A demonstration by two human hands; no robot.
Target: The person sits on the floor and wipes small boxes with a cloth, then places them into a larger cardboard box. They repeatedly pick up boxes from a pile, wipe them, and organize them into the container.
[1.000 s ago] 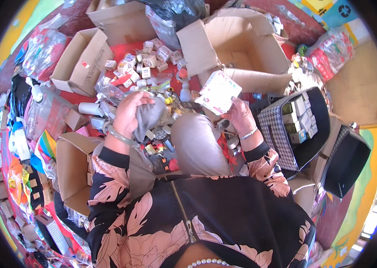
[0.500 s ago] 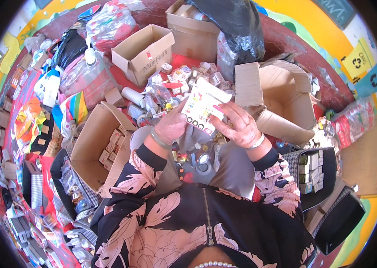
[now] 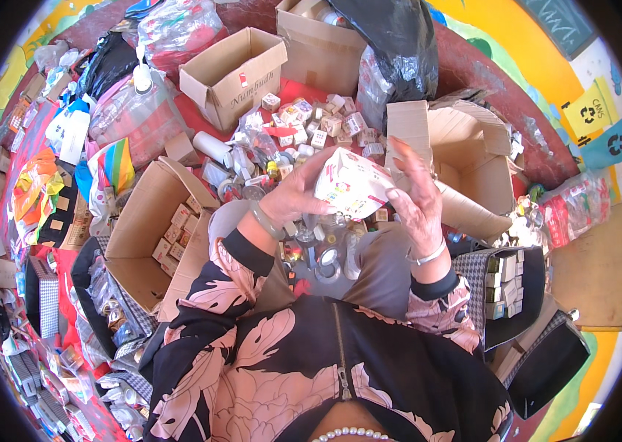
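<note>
My left hand [image 3: 290, 194] grips a small white carton [image 3: 355, 184] with coloured print, its fingers behind and thumb along the near left side. The carton is raised above my lap and tilted, with a bright glare on its upper face. My right hand [image 3: 419, 202] is open beside the carton's right edge, fingers apart and pointing up; its thumb is close to the carton, and I cannot tell whether it touches. Beyond the carton lies a heap of small boxes [image 3: 318, 138], bottles and plastic wrap. Below, jars and lids [image 3: 328, 258] lie between my knees.
An open cardboard box [image 3: 138, 239] holding small cartons stands at left. Another open box [image 3: 465, 191] is at right, near a checked bin [image 3: 476, 283] of small cartons. A tan box [image 3: 234, 81] and a black plastic bag [image 3: 399, 55] stand at the back.
The carton has turned in my left hand, showing different faces. My right hand has come off it and moved right, its fingers spreading.
</note>
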